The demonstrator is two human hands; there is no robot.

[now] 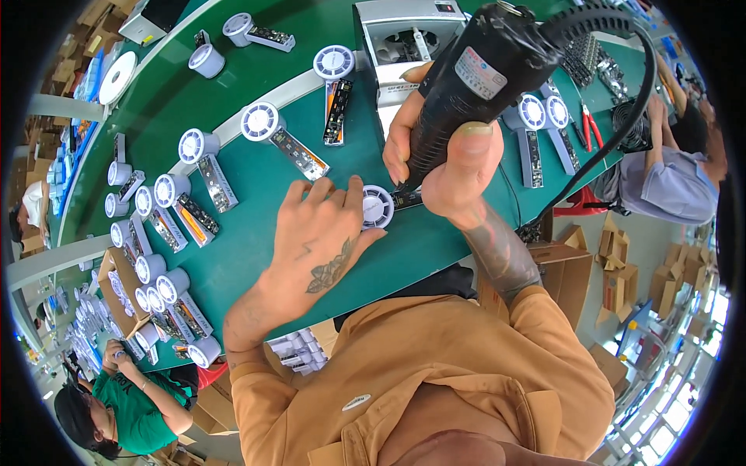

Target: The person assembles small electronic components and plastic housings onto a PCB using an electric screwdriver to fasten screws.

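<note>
My right hand (458,159) is wrapped round a black electric screwdriver (470,74) with a pale label and a coiled cord. The driver slants down, its tip beside the body of a small handheld fan, though my fingers partly cover the contact. That fan's round white head (378,206) lies on the green table, and its dark, open body (408,199) extends to the right. My left hand (318,233) holds the head from the left, with thumb and index finger at its rim. Just beyond lies another fan (299,151) with its circuit board exposed.
Several more open fans (186,213) crowd the table's left. A silver screw feeder (404,43) stands at the far middle. Red-handled pliers (592,128) lie to the right. The driver's cord (602,159) loops down the right side. Co-workers sit at left (140,412) and right (668,186).
</note>
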